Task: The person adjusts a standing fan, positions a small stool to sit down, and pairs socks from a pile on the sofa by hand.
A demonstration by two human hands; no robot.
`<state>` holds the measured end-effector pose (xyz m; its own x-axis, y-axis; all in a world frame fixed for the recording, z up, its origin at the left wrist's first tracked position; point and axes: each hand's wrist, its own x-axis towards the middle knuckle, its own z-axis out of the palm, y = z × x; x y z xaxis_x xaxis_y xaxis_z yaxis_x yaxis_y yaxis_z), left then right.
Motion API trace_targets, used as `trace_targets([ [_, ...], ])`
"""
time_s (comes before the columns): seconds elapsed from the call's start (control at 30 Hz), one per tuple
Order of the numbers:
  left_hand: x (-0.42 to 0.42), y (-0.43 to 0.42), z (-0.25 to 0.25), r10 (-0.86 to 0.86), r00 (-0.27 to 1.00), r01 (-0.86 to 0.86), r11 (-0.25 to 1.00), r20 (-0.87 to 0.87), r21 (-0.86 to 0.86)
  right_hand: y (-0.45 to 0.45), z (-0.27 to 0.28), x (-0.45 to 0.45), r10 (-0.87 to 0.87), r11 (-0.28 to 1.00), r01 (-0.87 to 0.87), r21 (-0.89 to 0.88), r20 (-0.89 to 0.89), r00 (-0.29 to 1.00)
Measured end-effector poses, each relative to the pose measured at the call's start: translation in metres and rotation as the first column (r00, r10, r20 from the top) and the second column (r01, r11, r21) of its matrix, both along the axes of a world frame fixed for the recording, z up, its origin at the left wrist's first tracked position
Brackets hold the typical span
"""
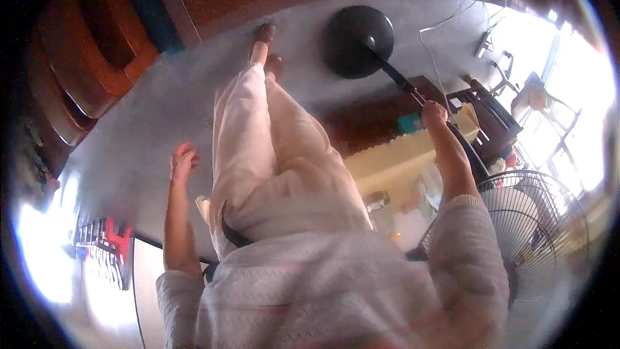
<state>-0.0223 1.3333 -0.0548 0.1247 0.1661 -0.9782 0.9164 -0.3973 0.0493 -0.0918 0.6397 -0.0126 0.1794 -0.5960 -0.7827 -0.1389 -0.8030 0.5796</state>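
My right hand [434, 113] is closed around the pole [402, 82] of a standing fan. The pole runs from a round black base [358, 42] on the floor down to the fan's wire cage [526, 220] at the lower right, beside my right sleeve. My left hand [184, 156] hangs over the grey floor, left of my light trousers, with its fingers loosely bent and somewhat apart. Nothing shows in it, and it touches nothing.
Brown wooden furniture [97, 45] stands at the upper left. To the right of my legs is a table with a yellow cloth [387, 161], with items on it. A white cable [434, 58] trails over the floor near the base. A red chair [117, 239] shows at the lower left.
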Motion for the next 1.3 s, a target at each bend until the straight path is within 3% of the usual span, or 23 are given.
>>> trace_targets([
  [0.1, -0.051, 0.021, -0.009, 0.004, 0.999, -0.006, 0.999, -0.041, -0.046, 0.022, 0.001, -0.020, -0.042, 0.999, 0.042, -0.004, -0.082, 0.996],
  [0.23, -0.093, 0.038, -0.012, 0.036, 0.996, -0.041, 0.997, -0.076, -0.070, 0.039, 0.006, -0.035, 0.024, 0.999, -0.026, -0.034, -0.059, 0.998],
  [0.37, -0.090, 0.052, 0.000, 0.075, 0.996, -0.077, 0.995, -0.041, -0.069, 0.041, 0.001, -0.044, 0.049, 0.997, -0.049, -0.055, 0.008, 0.999],
  [0.4, -0.087, 0.058, -0.001, 0.057, 0.996, -0.060, 0.997, -0.064, -0.057, 0.038, -0.002, -0.048, 0.106, 0.993, -0.106, -0.058, 0.007, 0.994],
  [0.43, -0.082, 0.066, -0.002, 0.036, 0.996, -0.040, 0.998, -0.084, -0.045, 0.045, 0.000, -0.039, 0.101, 0.993, -0.107, -0.056, -0.101, 0.990],
  [0.57, -0.059, 0.096, -0.007, -0.030, 0.996, 0.029, 1.000, -0.086, -0.007, 0.052, -0.003, -0.044, 0.180, 0.981, -0.183, -0.064, -0.044, 0.983],
  [0.67, -0.040, 0.106, -0.003, -0.084, 0.994, 0.087, 0.995, -0.064, 0.048, 0.060, -0.001, -0.039, 0.129, 0.990, -0.130, -0.058, -0.025, 0.991],
  [0.77, -0.035, 0.141, -0.017, -0.121, 0.981, 0.130, 0.990, -0.155, 0.050, 0.060, -0.013, -0.048, 0.178, 0.977, -0.180, -0.114, -0.028, 0.984],
  [0.9, -0.023, 0.138, -0.012, -0.167, 0.972, 0.175, 0.984, -0.165, 0.036, 0.075, -0.001, -0.034, 0.136, 0.977, -0.126, -0.175, 0.046, 0.990],
  [0.97, -0.016, 0.147, -0.014, -0.207, 0.963, 0.213, 0.977, -0.174, 0.014, 0.094, -0.005, -0.040, 0.186, 0.956, -0.120, -0.268, 0.236, 0.954],
  [1.03, -0.009, 0.148, -0.012, -0.239, 0.958, 0.241, 0.971, -0.158, -0.010, 0.121, 0.002, -0.055, 0.445, 0.894, -0.302, -0.332, 0.570, 0.691],
  [1.07, 0.001, 0.146, -0.012, -0.253, 0.956, 0.253, 0.967, -0.150, -0.019, 0.145, 0.007, -0.059, 0.084, 0.996, -0.012, -0.092, 0.839, 0.538],
  [1.1, 0.009, 0.143, -0.008, -0.260, 0.955, 0.259, 0.965, -0.142, -0.024, 0.166, 0.013, -0.068, -0.275, 0.954, 0.186, 0.234, 0.932, 0.237],
  [1.13, 0.013, 0.142, -0.005, -0.266, 0.954, 0.264, 0.964, -0.139, -0.029, 0.173, 0.013, -0.088, -0.421, 0.833, 0.379, 0.403, 0.906, -0.038],
  [1.2, 0.021, 0.147, -0.006, -0.266, 0.953, 0.266, 0.964, -0.145, -0.023, 0.161, 0.016, -0.147, -0.374, 0.580, 0.531, 0.618, 0.781, -0.500],
  [1.27, 0.023, 0.150, -0.009, -0.281, 0.949, 0.280, 0.960, -0.141, -0.027, 0.173, 0.079, -0.140, -0.224, 0.390, 0.512, 0.765, 0.618, -0.753],
  [1.3, 0.025, 0.152, -0.009, -0.299, 0.945, 0.297, 0.954, -0.137, -0.031, 0.173, 0.103, -0.137, -0.235, 0.418, 0.515, 0.748, 0.637, -0.734],
])
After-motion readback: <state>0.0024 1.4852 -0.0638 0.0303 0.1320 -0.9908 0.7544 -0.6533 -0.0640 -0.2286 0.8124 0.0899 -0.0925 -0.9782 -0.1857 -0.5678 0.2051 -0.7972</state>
